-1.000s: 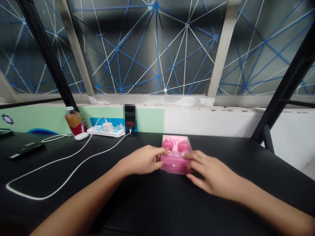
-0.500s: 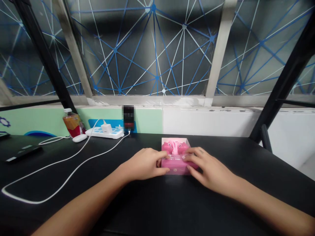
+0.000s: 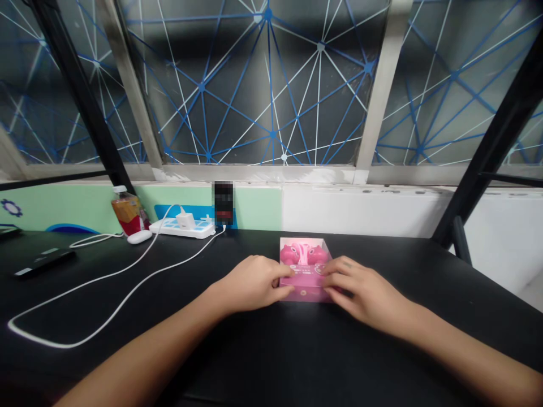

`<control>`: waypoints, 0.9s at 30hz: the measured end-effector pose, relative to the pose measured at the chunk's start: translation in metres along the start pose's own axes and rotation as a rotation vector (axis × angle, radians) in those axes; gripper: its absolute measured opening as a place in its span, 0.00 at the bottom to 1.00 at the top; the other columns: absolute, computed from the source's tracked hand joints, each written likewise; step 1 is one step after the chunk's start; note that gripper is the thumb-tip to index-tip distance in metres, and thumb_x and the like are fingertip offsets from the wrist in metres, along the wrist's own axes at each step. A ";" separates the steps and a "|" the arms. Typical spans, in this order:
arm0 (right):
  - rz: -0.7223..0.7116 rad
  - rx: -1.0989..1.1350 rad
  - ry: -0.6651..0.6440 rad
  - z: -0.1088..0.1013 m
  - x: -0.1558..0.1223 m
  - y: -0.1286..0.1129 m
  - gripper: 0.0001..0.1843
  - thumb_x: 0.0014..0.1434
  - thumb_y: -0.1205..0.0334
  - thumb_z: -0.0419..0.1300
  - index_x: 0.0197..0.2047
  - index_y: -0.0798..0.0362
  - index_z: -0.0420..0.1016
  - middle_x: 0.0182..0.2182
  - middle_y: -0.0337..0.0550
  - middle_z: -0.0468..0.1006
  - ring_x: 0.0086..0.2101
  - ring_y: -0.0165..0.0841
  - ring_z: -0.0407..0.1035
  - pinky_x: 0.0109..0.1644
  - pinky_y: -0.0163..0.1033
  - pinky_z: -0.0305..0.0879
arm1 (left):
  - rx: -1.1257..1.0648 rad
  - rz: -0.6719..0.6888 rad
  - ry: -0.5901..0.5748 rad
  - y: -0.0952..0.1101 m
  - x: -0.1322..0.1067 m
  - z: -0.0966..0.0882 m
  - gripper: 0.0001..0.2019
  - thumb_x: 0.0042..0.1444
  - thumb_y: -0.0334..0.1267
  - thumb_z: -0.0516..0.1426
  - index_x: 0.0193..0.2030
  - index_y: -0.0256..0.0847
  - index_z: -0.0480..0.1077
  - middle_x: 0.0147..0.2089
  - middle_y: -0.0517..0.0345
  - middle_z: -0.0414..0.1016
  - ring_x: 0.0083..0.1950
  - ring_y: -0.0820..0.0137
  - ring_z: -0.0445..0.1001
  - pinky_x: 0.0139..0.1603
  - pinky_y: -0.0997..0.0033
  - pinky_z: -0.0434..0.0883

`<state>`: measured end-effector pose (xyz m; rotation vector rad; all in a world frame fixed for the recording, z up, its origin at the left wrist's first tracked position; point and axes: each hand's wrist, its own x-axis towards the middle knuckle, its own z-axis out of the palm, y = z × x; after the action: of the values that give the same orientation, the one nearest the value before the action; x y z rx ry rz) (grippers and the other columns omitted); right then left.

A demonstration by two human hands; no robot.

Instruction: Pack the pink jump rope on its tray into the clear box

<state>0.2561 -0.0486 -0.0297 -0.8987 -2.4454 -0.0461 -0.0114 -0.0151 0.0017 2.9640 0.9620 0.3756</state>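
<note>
A small pink box (image 3: 302,293) lies on the black desk between my hands, its upper part see-through. Inside it show two rounded, glossy pink pieces (image 3: 316,255) with a pale pink cord-like bundle (image 3: 303,253) between them; their kind I cannot make out. My left hand (image 3: 255,282) grips the box's left side, thumb at the front corner and a finger on the top. At the right side, my right hand (image 3: 360,287) has its fingers bent against the edge, thumb low near the front. Both hands are closed about the box, which rests flat.
A white cable (image 3: 127,308) loops over the desk (image 3: 271,362) at the left. Behind it are a power strip (image 3: 163,228) with a charger (image 3: 185,221), a drink pouch (image 3: 129,212), and a white rounded object (image 3: 139,237). A flat black object (image 3: 44,263) lies far left.
My right fingers have drawn slightly right, from the top of the box toward its right edge, showing more of its printed face. My left hand keeps its place; the view has shifted slightly.
</note>
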 end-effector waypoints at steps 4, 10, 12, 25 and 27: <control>-0.003 -0.007 0.000 0.000 0.000 0.000 0.11 0.66 0.65 0.53 0.44 0.48 0.76 0.43 0.46 0.77 0.45 0.39 0.70 0.46 0.48 0.71 | -0.036 0.003 0.014 -0.001 -0.001 0.000 0.09 0.62 0.41 0.55 0.43 0.43 0.76 0.30 0.59 0.76 0.28 0.71 0.72 0.29 0.73 0.60; 0.013 -0.006 -0.013 0.000 0.000 0.000 0.09 0.66 0.65 0.52 0.43 0.49 0.74 0.41 0.46 0.76 0.44 0.40 0.69 0.46 0.49 0.71 | -0.050 -0.002 0.013 -0.001 -0.001 -0.002 0.10 0.62 0.41 0.55 0.45 0.43 0.76 0.31 0.58 0.77 0.30 0.69 0.74 0.30 0.73 0.62; 0.025 -0.006 -0.019 0.000 0.000 0.000 0.09 0.66 0.65 0.52 0.44 0.48 0.73 0.41 0.46 0.76 0.45 0.40 0.68 0.46 0.48 0.71 | -0.076 -0.011 -0.001 0.000 -0.001 -0.003 0.10 0.62 0.40 0.55 0.47 0.43 0.75 0.32 0.58 0.78 0.30 0.69 0.74 0.31 0.73 0.63; -0.023 -0.035 0.003 0.004 0.001 0.002 0.11 0.66 0.66 0.52 0.45 0.49 0.76 0.43 0.47 0.76 0.45 0.39 0.70 0.47 0.47 0.71 | -0.061 -0.026 -0.009 -0.003 -0.002 -0.001 0.09 0.61 0.39 0.56 0.46 0.43 0.72 0.32 0.59 0.78 0.31 0.68 0.75 0.31 0.73 0.62; -0.035 -0.047 -0.005 0.004 0.002 0.001 0.12 0.66 0.66 0.52 0.45 0.49 0.76 0.44 0.47 0.76 0.45 0.39 0.70 0.46 0.47 0.71 | -0.071 -0.022 -0.008 -0.003 -0.003 -0.002 0.09 0.61 0.38 0.56 0.46 0.42 0.73 0.32 0.59 0.78 0.31 0.69 0.75 0.31 0.73 0.62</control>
<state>0.2537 -0.0454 -0.0329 -0.8771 -2.4742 -0.1147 -0.0162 -0.0145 0.0027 2.8872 0.9585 0.3882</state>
